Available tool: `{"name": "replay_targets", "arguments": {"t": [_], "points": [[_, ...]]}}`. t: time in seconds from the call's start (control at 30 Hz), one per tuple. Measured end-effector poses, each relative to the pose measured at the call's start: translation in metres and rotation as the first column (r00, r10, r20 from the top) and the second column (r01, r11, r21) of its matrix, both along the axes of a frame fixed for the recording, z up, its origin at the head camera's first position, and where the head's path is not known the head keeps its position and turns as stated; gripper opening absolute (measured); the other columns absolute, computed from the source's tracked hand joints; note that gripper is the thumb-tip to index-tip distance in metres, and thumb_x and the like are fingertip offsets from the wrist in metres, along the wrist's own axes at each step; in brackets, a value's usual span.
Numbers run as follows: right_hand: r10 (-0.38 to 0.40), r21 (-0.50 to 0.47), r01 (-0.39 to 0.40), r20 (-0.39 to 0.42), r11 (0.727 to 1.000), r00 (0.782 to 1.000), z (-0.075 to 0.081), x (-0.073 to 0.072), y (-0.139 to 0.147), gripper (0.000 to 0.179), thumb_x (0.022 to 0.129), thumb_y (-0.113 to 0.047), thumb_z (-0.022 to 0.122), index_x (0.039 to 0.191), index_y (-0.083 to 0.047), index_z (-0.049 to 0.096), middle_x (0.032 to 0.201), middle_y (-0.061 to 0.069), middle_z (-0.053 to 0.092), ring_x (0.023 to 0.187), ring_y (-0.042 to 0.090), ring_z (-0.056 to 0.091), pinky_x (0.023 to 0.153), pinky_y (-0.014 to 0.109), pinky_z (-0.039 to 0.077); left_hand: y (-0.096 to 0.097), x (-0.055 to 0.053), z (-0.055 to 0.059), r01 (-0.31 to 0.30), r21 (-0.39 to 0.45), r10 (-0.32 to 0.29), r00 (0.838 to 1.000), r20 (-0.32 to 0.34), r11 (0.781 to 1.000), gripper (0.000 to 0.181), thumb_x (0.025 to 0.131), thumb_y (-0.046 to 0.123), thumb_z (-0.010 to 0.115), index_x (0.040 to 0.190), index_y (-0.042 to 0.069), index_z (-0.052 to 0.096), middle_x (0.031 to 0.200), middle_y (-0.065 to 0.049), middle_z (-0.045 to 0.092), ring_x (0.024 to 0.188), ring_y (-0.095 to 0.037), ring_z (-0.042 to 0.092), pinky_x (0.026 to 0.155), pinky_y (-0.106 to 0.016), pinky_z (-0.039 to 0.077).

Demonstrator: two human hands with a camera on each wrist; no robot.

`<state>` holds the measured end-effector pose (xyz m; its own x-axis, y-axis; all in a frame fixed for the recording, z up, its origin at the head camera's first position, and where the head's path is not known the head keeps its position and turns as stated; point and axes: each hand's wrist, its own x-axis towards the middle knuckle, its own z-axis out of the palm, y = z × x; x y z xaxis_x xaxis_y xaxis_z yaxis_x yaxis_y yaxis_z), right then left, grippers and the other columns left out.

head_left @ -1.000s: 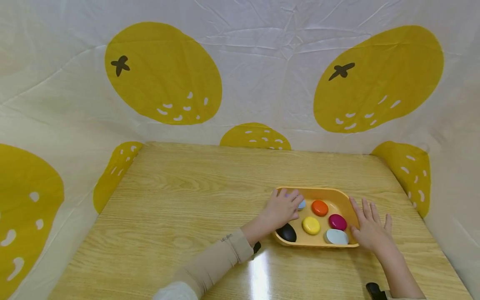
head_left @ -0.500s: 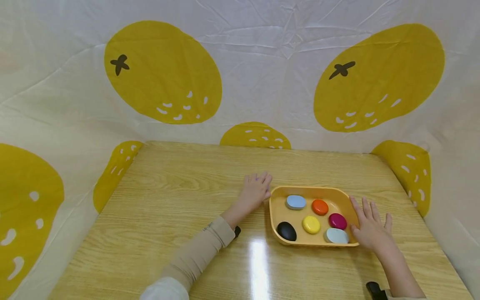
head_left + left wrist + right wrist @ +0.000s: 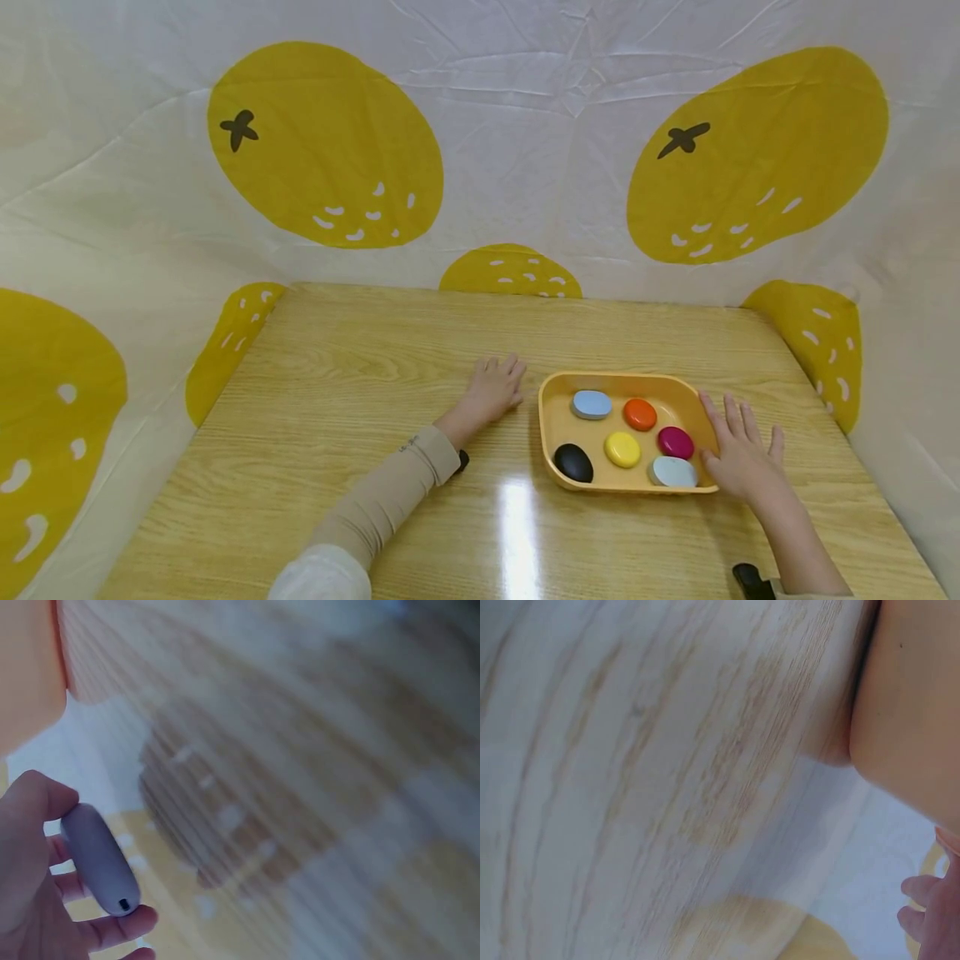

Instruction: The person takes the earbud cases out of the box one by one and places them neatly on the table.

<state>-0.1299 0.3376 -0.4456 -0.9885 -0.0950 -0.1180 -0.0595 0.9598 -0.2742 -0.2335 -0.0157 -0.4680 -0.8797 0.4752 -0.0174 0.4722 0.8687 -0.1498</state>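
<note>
In the head view my left hand (image 3: 495,392) is over the table just left of the orange tray (image 3: 543,433). The left wrist view shows it pinching a small lavender-grey oval case (image 3: 100,859) between thumb and fingers, with a small dark slot at one end. The back of the hand hides the case in the head view. Fingers spread, my right hand (image 3: 746,458) rests at the tray's right rim. Inside the tray lie a light blue oval piece (image 3: 592,405), an orange round piece (image 3: 640,414), a yellow one (image 3: 622,450), a magenta one (image 3: 676,442) and others.
A black oval piece (image 3: 573,462) and a pale grey-blue oval piece (image 3: 673,472) lie along the tray's near side. The wooden table (image 3: 360,350) is closed in by a white cloth (image 3: 525,150) printed with yellow fruit at the back and sides.
My left hand has come out of the tray to the left, carrying the lavender-grey case, and drawn a little further back and down. The right hand and tray stay put.
</note>
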Motion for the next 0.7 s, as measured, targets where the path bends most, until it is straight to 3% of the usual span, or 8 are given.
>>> {"name": "replay_targets", "arguments": {"t": [0.27, 0.6, 0.7], "points": [[-0.007, -0.007, 0.007, 0.01, 1.0, 1.0, 0.003, 0.0005, -0.001, 0.085, 0.087, -0.017, 0.051, 0.147, -0.022, -0.009, 0.147, 0.028, -0.007, 0.132, 0.047, -0.014, 0.09, 0.064, -0.024, -0.0041, -0.0005, -0.0022, -0.006, -0.011, 0.007, 0.997, 0.072, 1.0, 0.037, 0.09, 0.046, 0.048, 0.111, 0.017, 0.037, 0.104, 0.002, 0.038, 0.084, -0.019, 0.051, 0.068, -0.03, 0.04], [-0.004, -0.009, 0.004, 0.01, 1.0, 1.0, 0.0016, 0.0007, 0.0004, 0.085, 0.087, -0.018, 0.051, 0.147, -0.023, -0.009, 0.146, 0.028, -0.009, 0.131, 0.047, -0.014, 0.088, 0.064, -0.026, -0.0036, -0.0006, -0.0001, -0.037, -0.011, 0.038, 0.991, 0.126, 0.999, 0.04, 0.09, 0.046, 0.049, 0.115, 0.018, 0.036, 0.11, 0.002, 0.038, 0.094, -0.021, 0.05, 0.077, -0.034, 0.042], [-0.004, -0.013, 0.004, 0.012, 1.0, 1.0, 0.0011, 0.0007, 0.0006, 0.085, 0.087, -0.018, 0.051, 0.147, -0.023, -0.009, 0.146, 0.028, -0.009, 0.131, 0.047, -0.014, 0.088, 0.063, -0.026, -0.0032, -0.0007, 0.002, -0.03, -0.021, 0.032, 0.996, 0.088, 0.999, 0.04, 0.091, 0.046, 0.047, 0.119, 0.019, 0.036, 0.115, 0.002, 0.04, 0.094, -0.02, 0.052, 0.077, -0.034, 0.043]]}}
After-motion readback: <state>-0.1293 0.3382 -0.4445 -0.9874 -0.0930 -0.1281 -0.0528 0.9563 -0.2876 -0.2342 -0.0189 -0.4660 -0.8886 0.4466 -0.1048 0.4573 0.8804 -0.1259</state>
